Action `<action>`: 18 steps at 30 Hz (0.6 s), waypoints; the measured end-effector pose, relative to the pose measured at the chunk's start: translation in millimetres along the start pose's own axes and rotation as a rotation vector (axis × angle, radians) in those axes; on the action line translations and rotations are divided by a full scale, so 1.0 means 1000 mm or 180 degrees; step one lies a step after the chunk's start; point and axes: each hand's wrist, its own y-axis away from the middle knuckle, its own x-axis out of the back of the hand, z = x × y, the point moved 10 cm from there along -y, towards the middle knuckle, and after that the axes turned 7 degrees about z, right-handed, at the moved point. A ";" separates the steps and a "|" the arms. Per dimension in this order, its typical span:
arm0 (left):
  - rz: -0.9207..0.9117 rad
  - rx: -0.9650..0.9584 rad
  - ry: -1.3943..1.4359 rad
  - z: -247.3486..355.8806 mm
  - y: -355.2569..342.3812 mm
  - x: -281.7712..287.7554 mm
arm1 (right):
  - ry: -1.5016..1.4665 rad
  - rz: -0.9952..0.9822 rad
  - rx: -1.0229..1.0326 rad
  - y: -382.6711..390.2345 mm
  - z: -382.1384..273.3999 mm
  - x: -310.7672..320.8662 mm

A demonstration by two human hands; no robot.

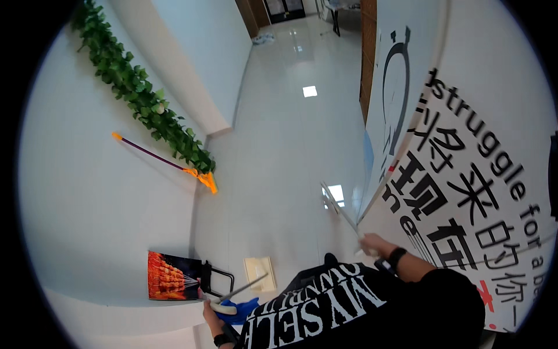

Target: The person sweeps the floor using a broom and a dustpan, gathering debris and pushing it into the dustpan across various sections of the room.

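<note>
Evidently the right hand (376,245) was closed round a pale stick (347,217) slanting over the shiny floor (273,151), while the left hand (210,315) gripped a grey rod (245,284) pointing toward a cream panel (257,268)

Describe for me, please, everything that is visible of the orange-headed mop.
The mop has a dark purple pole, an orange end cap and a plastic-looking orange head with a pale greenish edge. It leans on the white wall, head down by the floor, beside the leafy green garland; whether they touch is unclear. No one holds it.
</note>
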 end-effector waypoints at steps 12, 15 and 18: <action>-0.0225 0.0324 -0.0744 0.068 -0.147 -0.266 | -0.1097 0.0062 -0.0377 -0.166 -0.184 0.004; -0.0359 0.0056 -0.1191 0.080 -0.241 -0.335 | -0.1251 0.0196 -0.0600 -0.202 -0.205 0.008; -0.0515 -0.0023 -0.1578 0.111 -0.263 -0.450 | -0.1383 0.0504 -0.0775 -0.212 -0.246 0.018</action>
